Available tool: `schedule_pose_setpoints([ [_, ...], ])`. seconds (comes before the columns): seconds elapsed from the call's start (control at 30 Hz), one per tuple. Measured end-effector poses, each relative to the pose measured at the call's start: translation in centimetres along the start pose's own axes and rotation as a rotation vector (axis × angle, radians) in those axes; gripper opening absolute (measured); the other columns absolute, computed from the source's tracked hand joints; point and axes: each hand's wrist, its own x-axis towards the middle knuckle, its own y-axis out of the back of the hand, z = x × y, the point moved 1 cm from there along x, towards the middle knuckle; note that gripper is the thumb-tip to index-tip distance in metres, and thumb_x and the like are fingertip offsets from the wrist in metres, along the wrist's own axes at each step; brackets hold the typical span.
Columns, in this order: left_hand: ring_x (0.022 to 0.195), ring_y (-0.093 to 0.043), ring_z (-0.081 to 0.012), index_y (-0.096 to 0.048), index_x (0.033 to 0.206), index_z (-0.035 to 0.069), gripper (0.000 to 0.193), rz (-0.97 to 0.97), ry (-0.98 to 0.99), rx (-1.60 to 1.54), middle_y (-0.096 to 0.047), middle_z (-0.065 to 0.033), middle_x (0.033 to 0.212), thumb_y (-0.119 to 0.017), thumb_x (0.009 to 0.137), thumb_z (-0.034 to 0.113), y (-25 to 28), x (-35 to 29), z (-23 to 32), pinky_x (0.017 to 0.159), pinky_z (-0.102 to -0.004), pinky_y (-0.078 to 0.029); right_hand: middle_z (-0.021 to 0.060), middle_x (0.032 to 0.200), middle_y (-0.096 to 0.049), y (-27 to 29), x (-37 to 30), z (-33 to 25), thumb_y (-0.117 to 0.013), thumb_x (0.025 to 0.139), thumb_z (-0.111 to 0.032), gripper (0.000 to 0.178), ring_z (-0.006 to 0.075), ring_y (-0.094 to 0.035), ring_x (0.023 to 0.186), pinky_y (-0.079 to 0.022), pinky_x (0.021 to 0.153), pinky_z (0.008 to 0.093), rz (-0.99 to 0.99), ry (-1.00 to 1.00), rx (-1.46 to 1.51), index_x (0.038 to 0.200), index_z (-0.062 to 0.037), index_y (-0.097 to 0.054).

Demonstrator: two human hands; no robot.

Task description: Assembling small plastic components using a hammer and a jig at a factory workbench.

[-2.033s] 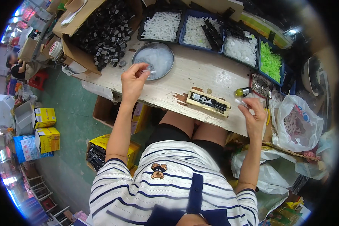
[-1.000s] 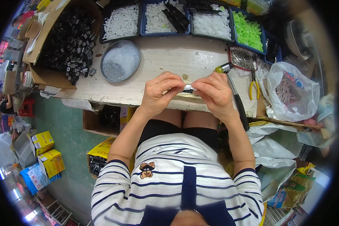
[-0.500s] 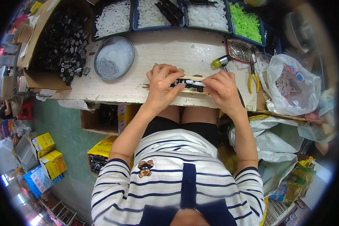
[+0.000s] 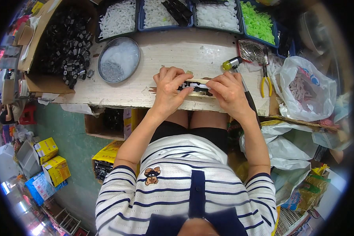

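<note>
Near the front edge of the worktable, a small black housing with white parts in it [image 4: 195, 85] lies between my hands. A pale strip [image 4: 198, 80] runs along its far side. My left hand [image 4: 170, 87] grips the housing's left end between thumb and fingers. At the other end, my right hand [image 4: 227, 89] has its fingertips pinched together against the white piece inside. The fingers hide both ends of the housing. A hammer with a yellow-tipped head [image 4: 233, 63] lies just beyond my right hand, its dark handle passing beside that wrist.
A round metal dish [image 4: 135, 63] with translucent white stuff stands left. Beyond it, a carton [image 4: 47, 83] spills black parts. Trays of white pieces [image 4: 120, 19] and green pieces [image 4: 258, 23] line the back. Yellow-handled pliers [image 4: 266, 84] and a plastic bag [image 4: 306, 104] lie right.
My right hand has shifted slightly left along the housing, its fingers closer to the left hand. The left hand keeps its grip in nearly the same place.
</note>
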Motion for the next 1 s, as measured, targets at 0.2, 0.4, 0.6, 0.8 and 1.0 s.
schedule_pose_setpoints([
  [0.2,0.089,-0.046,-0.0181,-0.066,0.074,0.011,0.014,-0.003,-0.057,0.007,-0.057,0.0012,0.086,-0.073,0.062,0.010,-0.1,-0.3,-0.3,0.078,-0.0329,-0.028,0.0028,0.088,-0.057,-0.1,-0.6,0.3,-0.064,0.065,0.000,0.027,0.0206,-0.052,0.080,-0.035,0.073,0.0332,-0.041,-0.007,-0.016,0.090,-0.0087,-0.061],
  [0.4,0.088,-0.046,-0.0183,-0.064,0.067,0.012,0.011,-0.008,-0.076,0.007,-0.056,0.0024,0.083,-0.073,0.060,0.008,-0.3,0.1,-0.4,0.077,-0.0340,-0.027,-0.0002,0.088,-0.056,-0.5,-1.2,0.8,-0.059,0.066,-0.004,0.024,0.0183,-0.051,0.081,-0.034,0.075,0.0351,-0.019,0.086,-0.101,0.089,-0.0126,-0.061],
  [0.6,0.086,-0.046,-0.0192,-0.063,0.065,0.012,0.011,-0.024,-0.100,-0.005,-0.056,0.0022,0.082,-0.071,0.060,0.007,-0.3,0.5,-0.3,0.077,-0.0352,-0.028,0.0018,0.091,-0.057,-0.3,-1.5,1.5,-0.058,0.062,0.002,0.033,0.0209,-0.051,0.082,-0.035,0.074,0.0359,-0.033,0.103,-0.052,0.093,-0.0108,-0.062],
  [0.8,0.085,-0.046,-0.0203,-0.063,0.066,0.011,0.010,-0.002,-0.098,-0.009,-0.055,0.0008,0.082,-0.071,0.060,0.008,-0.1,0.0,-0.1,0.076,-0.0355,-0.028,0.0002,0.091,-0.057,0.0,-0.6,1.8,-0.060,0.064,0.001,0.025,0.0175,-0.052,0.084,-0.034,0.073,0.0337,-0.077,0.074,0.069,0.085,-0.0121,-0.064],
  [1.0,0.087,-0.046,-0.0216,-0.065,0.068,0.010,0.011,-0.011,-0.082,-0.017,-0.056,-0.0009,0.081,-0.072,0.060,0.008,-0.2,0.2,0.2,0.077,-0.0354,-0.028,0.0072,0.080,-0.059,3.0,1.6,8.1,-0.061,0.065,0.002,0.021,0.0272,-0.057,0.074,-0.045,0.063,0.0351,0.204,-0.105,0.048,0.084,-0.0060,-0.063],
])
